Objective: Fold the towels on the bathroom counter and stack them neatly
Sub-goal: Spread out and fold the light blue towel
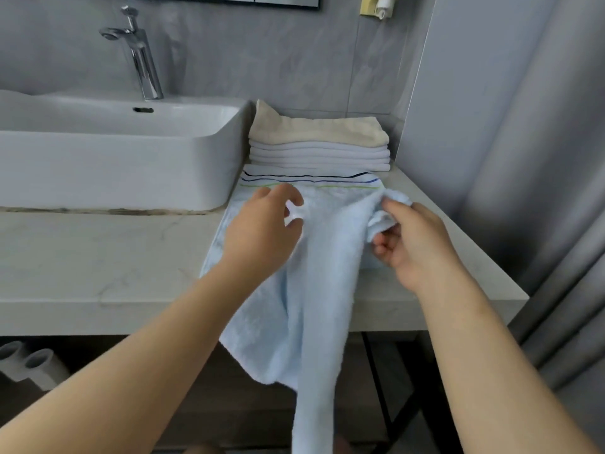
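Desk [98, 257]: marble top, white basin sink [114, 158] well left of both hands. Light blue towel [314, 290] lies under the hands, striped end toward the wall, near end draped over the desk's front edge. Stack of folded towels [319, 149], beige on white, just beyond the hands by the wall. Left hand [262, 231] fingers curled, pinching a fold of the blue towel. Right hand [415, 244] grips a bunched edge of it.

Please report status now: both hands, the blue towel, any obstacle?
Left hand pinches light blue towel; right hand grips its bunched corner. Towel unfolded, hanging off counter. Folded stack behind, nothing blocking.
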A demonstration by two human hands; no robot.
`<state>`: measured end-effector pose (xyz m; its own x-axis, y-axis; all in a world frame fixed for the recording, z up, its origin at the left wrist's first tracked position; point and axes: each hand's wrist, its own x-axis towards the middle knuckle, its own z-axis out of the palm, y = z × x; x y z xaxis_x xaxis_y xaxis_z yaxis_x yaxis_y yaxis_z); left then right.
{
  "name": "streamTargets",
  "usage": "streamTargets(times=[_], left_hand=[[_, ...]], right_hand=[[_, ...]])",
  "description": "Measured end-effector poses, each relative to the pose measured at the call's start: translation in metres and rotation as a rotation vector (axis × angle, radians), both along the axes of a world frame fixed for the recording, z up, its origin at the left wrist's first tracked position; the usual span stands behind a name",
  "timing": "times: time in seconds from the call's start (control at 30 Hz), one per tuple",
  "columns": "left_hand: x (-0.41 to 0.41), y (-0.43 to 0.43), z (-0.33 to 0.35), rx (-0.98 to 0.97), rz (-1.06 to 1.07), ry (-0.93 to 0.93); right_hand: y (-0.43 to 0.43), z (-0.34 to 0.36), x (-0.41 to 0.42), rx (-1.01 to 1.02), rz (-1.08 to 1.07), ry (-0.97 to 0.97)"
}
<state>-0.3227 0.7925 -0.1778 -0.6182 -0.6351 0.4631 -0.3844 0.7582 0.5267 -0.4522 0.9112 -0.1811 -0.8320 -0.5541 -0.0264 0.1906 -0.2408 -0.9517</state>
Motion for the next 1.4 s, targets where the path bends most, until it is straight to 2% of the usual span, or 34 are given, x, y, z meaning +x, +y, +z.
streamTargets(times=[0.03,0.1,0.17,0.27,0.33,0.4,0.47,0.57,0.63,0.7,0.77,0.83,0.9,1.0,1.07,1.17,1.2,1.27,1.33,1.4], left_hand=[[0.001,0.006,-0.003,-0.041,-0.032,0.064],[0.005,0.021,-0.011,-0.028,-0.226,0.142],[0.007,0.033,-0.023,-0.008,-0.359,0.009],[0.004,0.034,-0.043,-0.208,-0.247,-0.280],[0.001,0.033,-0.048,-0.342,-0.212,-0.340],[-0.004,0.031,-0.049,-0.456,-0.265,-0.404],[-0.008,0.028,-0.044,-0.462,-0.324,-0.496],[-0.010,0.021,-0.032,-0.278,-0.424,-0.499],[-0.005,0.014,-0.022,-0.088,-0.508,-0.441],[0.003,0.004,-0.012,0.293,-0.518,-0.261],[0.007,-0.008,0.001,0.713,-0.440,0.003],[0.009,-0.023,0.009,0.916,-0.344,0.090],[0.009,-0.036,0.011,0.828,-0.271,-0.086],[0.007,-0.043,0.003,0.426,-0.175,-0.498],[0.003,-0.045,-0.002,0.285,-0.150,-0.507],[0.000,-0.055,0.004,0.287,-0.116,-0.325],[-0.001,-0.060,0.006,0.281,-0.112,-0.315],[-0.001,-0.069,0.011,0.124,-0.121,-0.451],[-0.003,-0.076,0.019,-0.059,-0.141,-0.689],[-0.005,-0.079,0.032,-0.115,-0.148,-0.915]], right_hand=[[-0.004,-0.002,-0.001,-0.026,0.001,-0.054],[-0.011,-0.009,-0.001,-0.079,0.014,-0.153],[-0.016,-0.018,-0.003,-0.088,0.019,-0.220],[-0.019,-0.028,-0.007,-0.050,0.044,-0.287],[-0.019,-0.030,-0.010,-0.048,0.053,-0.310],[-0.018,-0.029,-0.011,-0.044,0.064,-0.320],[-0.017,-0.029,-0.011,-0.082,0.078,-0.372],[-0.013,-0.029,-0.012,-0.126,0.120,-0.421],[-0.012,-0.030,-0.013,-0.139,0.140,-0.422],[-0.013,-0.032,-0.014,-0.142,0.139,-0.413],[-0.016,-0.034,-0.014,-0.136,0.118,-0.384],[-0.019,-0.035,-0.014,-0.118,0.093,-0.333],[-0.021,-0.036,-0.014,-0.115,0.080,-0.288],[-0.020,-0.036,-0.014,-0.127,0.085,-0.291],[-0.019,-0.036,-0.015,-0.127,0.105,-0.315],[-0.018,-0.036,-0.016,-0.142,0.112,-0.363],[-0.018,-0.036,-0.016,-0.142,0.107,-0.369],[-0.019,-0.035,-0.015,-0.123,0.097,-0.353],[-0.020,-0.034,-0.013,-0.102,0.090,-0.332],[-0.020,-0.033,-0.013,-0.104,0.087,-0.346]])
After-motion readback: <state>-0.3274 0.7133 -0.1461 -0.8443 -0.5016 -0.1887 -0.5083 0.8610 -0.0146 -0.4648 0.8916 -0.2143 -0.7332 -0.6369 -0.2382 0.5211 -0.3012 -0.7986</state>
